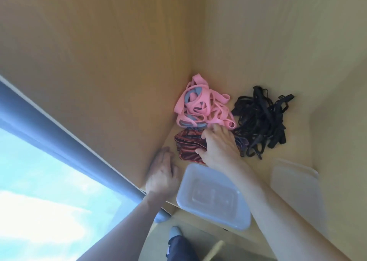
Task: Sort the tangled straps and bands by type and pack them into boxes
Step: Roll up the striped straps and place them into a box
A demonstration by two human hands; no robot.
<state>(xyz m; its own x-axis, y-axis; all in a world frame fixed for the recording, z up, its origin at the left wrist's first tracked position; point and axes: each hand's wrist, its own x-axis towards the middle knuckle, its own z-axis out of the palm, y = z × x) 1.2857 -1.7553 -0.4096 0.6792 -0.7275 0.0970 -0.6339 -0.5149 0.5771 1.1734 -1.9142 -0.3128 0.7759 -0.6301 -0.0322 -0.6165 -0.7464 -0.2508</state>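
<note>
A heap of pink bands (200, 106) with grey patches lies in the far corner of the wooden desk. To its right sits a tangle of black straps (262, 119). In front of the pink heap lie red-and-dark striped bands (186, 145). My right hand (220, 147) rests on the striped bands with fingers spread toward the pink heap; whether it grips them I cannot tell. My left hand (162, 173), blurred, lies flat on the desk by the left wall, holding nothing. A clear plastic box (213, 197) stands at the near edge between my arms.
A second clear box or lid (296, 183) lies at the right. Wooden walls (111, 82) close the desk on the left and back. A window (39, 181) with a grey frame is at the left. My feet (174, 231) show below the desk edge.
</note>
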